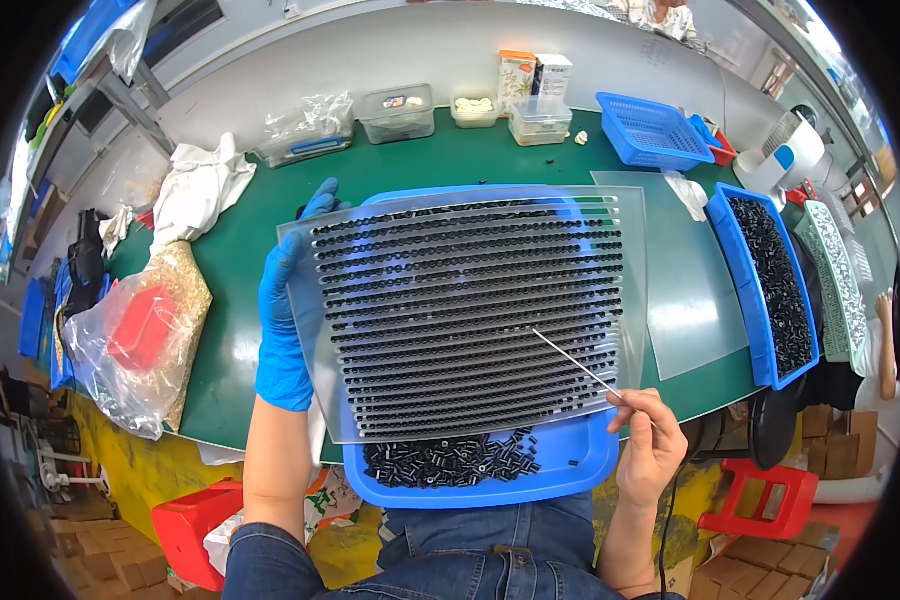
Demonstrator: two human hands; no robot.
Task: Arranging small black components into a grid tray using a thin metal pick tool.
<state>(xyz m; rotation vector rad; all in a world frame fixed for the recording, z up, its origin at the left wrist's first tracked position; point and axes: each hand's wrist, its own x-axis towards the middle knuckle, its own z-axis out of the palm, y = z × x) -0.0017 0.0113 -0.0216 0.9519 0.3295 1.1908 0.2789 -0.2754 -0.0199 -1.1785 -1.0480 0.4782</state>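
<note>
Clear rectangular plastic plate (pixel 632 262), cut with long parallel slots, lies over a shallow blue plastic tray (pixel 480 496), its rows filled with small black tubular pieces (pixel 460 318). More loose pieces lie in the tray's near end, so it probably catches any that drop. The blue-gloved left hand (pixel 288 320) grips the plate's left edge, seemingly to steady it and leave the rows in view; where the thumb sits I cannot tell. The bare right hand (pixel 650 445) pinches a thin, straight metal pick (pixel 582 370) at its near end, its tip at the rows, a hold that probably suits fine work. Rightward, on the green tabletop (pixel 235 300), a long blue plastic basket (pixel 792 376) of black pieces stands within likely reach.
</note>
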